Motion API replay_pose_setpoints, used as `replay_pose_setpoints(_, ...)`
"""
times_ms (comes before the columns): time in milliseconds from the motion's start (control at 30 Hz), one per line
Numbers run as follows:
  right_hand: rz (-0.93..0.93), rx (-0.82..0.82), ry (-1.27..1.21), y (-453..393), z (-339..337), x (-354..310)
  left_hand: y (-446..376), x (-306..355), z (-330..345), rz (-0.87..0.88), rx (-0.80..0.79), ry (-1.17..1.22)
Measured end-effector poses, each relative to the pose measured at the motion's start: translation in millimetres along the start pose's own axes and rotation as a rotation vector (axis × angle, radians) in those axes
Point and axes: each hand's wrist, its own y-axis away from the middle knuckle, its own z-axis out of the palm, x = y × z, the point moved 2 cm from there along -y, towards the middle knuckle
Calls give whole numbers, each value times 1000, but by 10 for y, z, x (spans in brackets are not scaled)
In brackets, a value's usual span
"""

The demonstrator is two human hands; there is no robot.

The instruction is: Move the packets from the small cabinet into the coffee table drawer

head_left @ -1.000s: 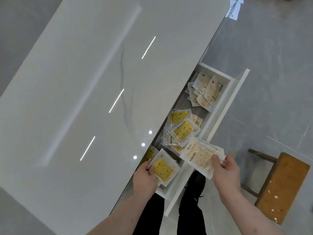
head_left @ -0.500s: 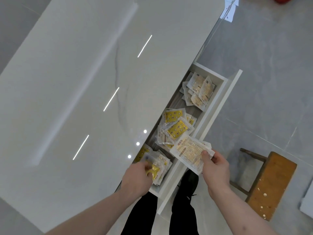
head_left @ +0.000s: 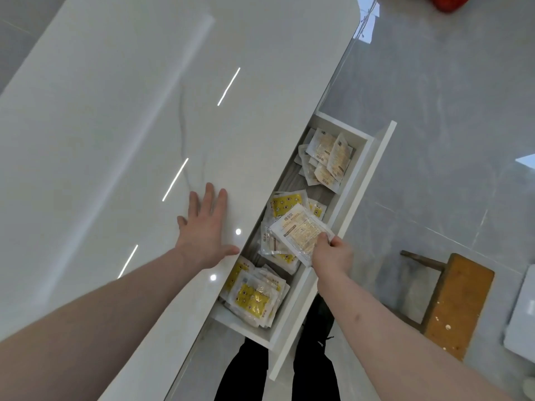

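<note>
Packets [head_left: 301,235] pinched in my right hand [head_left: 330,254] now hang over the middle of the open drawer [head_left: 351,195], while my left hand [head_left: 204,227], having dropped its yellow stack [head_left: 253,298] at the near end, rests flat and released on the counter [head_left: 115,140].

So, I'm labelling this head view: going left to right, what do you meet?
Left hand flat on the coffee table top → drawer → wooden stool.
</note>
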Motion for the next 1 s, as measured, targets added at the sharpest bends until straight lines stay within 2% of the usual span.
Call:
replay_pose_setpoints(167,130,14,8,25,-28,211,-9,45,-21,-34,-13,19)
replay_pose_setpoints(300,106,11,-50,42,-72,142,-18,78,-26,-50,-29,12)
replay_pose_setpoints(467,128,43,-271,-171,20,-425,-29,70,-17,-51,-20,28)
replay_pose_setpoints(700,148,-2,-580,-432,157,-1218,-54,59,19,-46,-8,31)
replay_pose_setpoints(800,136,-55,-473,-518,169,-1307,-56,58,23,-46,-9,28)
replay_pose_setpoints(933,154,-84,-266,-486,140,-1066,-58,61,1,-55,-7,29)
replay_pose_setpoints(1000,12,-117,-80,-302,74,-922,-39,84,-22,-57,-21,13)
